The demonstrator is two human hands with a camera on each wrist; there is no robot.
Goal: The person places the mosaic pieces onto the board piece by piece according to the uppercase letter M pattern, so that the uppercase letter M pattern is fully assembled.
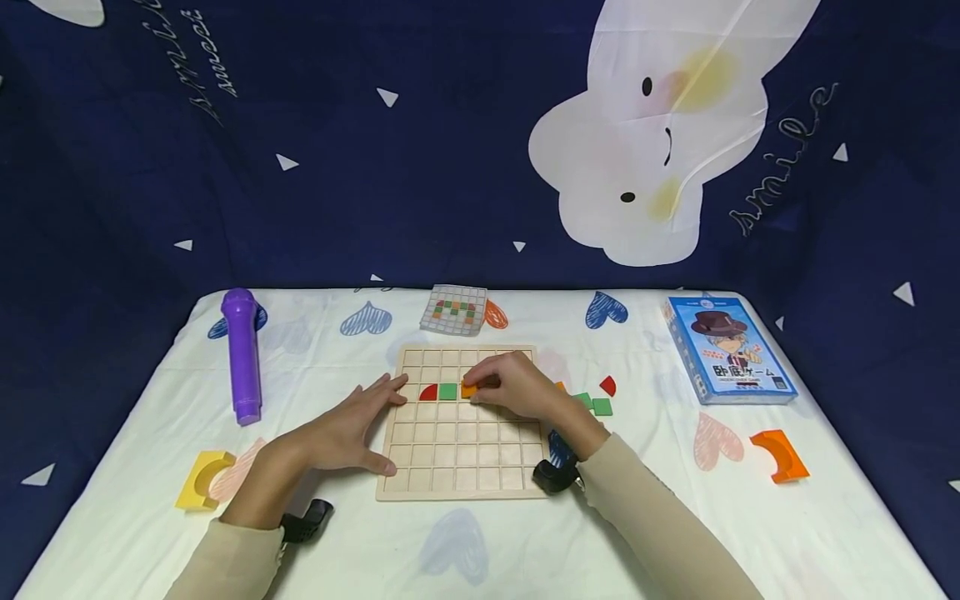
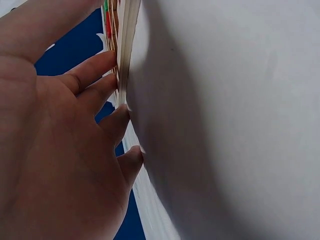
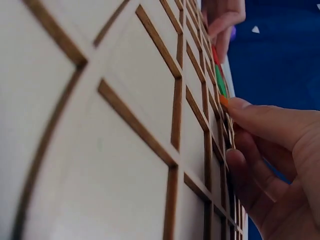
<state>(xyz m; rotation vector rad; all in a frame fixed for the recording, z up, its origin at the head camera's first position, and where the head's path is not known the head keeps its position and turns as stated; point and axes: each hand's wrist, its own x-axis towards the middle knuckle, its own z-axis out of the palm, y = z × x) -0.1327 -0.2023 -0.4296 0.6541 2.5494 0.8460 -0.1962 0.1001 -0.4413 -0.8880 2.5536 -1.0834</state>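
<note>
1. Right hand [image 1: 517, 390] pinches the orange tile [image 1: 469, 390] on the wooden grid board [image 1: 465, 454], beside the green tile [image 1: 447, 391].
2. Left hand [image 1: 352, 429], fingers spread, steadies the board's left edge.
3. Risk: a skewed tile could catch on the cell ridges and nudge its neighbours.

Pale wooden grid board [image 1: 465, 454] with darker brown lines; in its upper rows a red quarter-round piece [image 1: 428, 392], a green square piece [image 1: 447, 391], an orange piece [image 1: 468, 390]. White cloth [image 1: 750, 533] printed with blue, orange and pink hearts. Purple microphone [image 1: 241, 354] near left edge; yellow arch block [image 1: 204, 479] at front left; orange arch block [image 1: 781, 455] at right; blue game box [image 1: 726, 350] at back right. Navy backdrop [image 1: 225, 167], white triangles.
</note>
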